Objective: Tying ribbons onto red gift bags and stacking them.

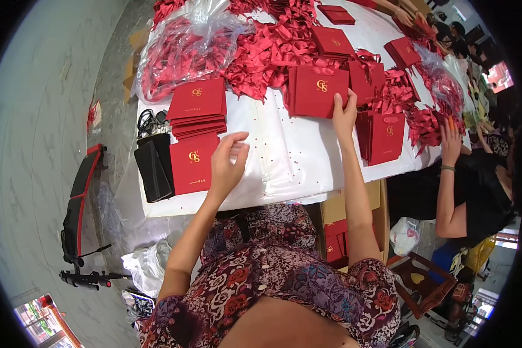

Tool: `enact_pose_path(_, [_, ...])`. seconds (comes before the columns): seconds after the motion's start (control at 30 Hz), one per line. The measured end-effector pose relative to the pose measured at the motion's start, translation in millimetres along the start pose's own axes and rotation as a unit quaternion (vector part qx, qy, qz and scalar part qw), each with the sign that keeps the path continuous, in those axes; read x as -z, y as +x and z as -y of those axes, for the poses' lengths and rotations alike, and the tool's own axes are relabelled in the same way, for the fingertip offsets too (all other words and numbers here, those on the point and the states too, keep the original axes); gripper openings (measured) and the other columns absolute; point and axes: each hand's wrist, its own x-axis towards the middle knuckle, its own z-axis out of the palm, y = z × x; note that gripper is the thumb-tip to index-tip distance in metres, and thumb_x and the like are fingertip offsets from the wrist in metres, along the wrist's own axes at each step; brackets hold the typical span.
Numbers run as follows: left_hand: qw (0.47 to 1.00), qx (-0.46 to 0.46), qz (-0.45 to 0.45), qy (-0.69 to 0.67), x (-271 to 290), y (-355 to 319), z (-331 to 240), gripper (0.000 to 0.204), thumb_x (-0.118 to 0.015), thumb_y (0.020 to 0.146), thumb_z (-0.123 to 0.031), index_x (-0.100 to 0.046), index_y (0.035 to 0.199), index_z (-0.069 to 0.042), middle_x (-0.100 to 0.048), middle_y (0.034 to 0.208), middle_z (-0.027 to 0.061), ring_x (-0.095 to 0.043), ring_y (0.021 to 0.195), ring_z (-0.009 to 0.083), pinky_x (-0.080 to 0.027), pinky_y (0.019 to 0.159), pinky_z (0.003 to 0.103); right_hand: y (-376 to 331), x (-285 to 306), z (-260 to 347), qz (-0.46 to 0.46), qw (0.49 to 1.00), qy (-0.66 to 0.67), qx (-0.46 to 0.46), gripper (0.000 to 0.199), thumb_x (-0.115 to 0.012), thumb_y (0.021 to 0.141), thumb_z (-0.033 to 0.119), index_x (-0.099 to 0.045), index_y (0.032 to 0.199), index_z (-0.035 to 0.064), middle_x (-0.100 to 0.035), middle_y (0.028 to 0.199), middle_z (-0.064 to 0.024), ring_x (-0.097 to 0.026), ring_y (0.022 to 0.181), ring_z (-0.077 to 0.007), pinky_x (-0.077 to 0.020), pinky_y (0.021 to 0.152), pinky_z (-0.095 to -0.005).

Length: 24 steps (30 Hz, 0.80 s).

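My right hand (345,116) grips the lower right edge of a red paper gift bag (319,93) with a gold emblem; it lies at the middle of the table over other red bags. My left hand (229,162) hovers, fingers loosely bent and apart, holding nothing. It is beside a flat red bag (192,168) at the table's near left. Behind that bag rises a stack of red bags (197,100). A bunch of red ribbons (267,55) spreads beyond the bag in my right hand.
Red bags (381,139) stand on the right, with more stacked behind (333,42). A clear plastic sack (182,55) of ribbons sits far left. A black pouch (153,171) and cables (152,123) lie at the left edge. A co-worker's hand (451,142) touches ribbons at right.
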Motion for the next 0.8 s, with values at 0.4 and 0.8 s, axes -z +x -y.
enact_pose_path(0.4, [0.914, -0.049, 0.005, 0.404, 51.2, -62.2, 27.4, 0.066, -0.083, 0.072, -0.029, -0.058, 0.129, -0.008, -0.051, 0.138, 0.0167, -0.045, 0.127, 0.0378, -0.034, 0.103, 0.049, -46.5, -89.0, 34.0, 0.098, 0.978, -0.096, 0.158, 0.012, -0.060, 0.089, 0.009, -0.065, 0.099, 0.0045, -0.063, 0.094, -0.0144, -0.064, 0.088, -0.0339, -0.0494, 0.077, -0.0433])
enact_pose_path(0.8, [0.939, -0.121, 0.173, 0.271, -34.9, -81.2, 9.1, 0.053, -0.065, 0.089, -0.029, -0.053, 0.132, -0.002, -0.050, 0.137, 0.0202, -0.045, 0.126, 0.0369, -0.037, 0.101, 0.051, -68.0, -143.4, 20.5, 0.189, 0.917, -0.298, 0.185, 0.009, -0.062, 0.087, 0.008, -0.057, 0.092, 0.0013, -0.061, 0.092, -0.0179, -0.062, 0.087, -0.0355, -0.0521, 0.072, -0.0479])
